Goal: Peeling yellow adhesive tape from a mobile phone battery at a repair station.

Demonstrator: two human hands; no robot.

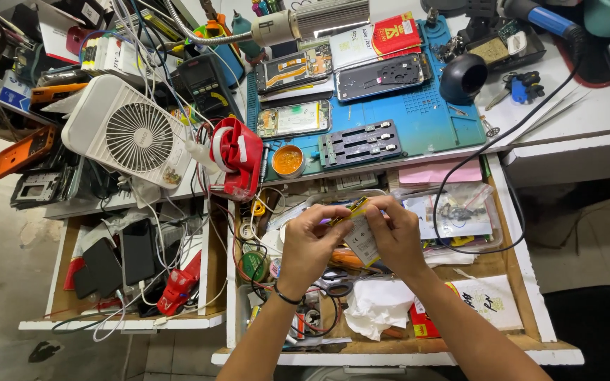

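Both hands up over the open drawer (524, 268), left hand (311, 243) & right hand (397, 236) each pinched shut on a flat phone battery (361, 243) w/ yellow tab at top, prob mid-peel of the tab; next needs steady fingertip pull.

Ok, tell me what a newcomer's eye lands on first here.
First the two hands, left hand and right hand, which together pinch a small flat phone battery over an open, cluttered drawer. Next, the blue work mat at top centre, with opened phones laid out on it. Then the white fan at left, beside a red tape dispenser.
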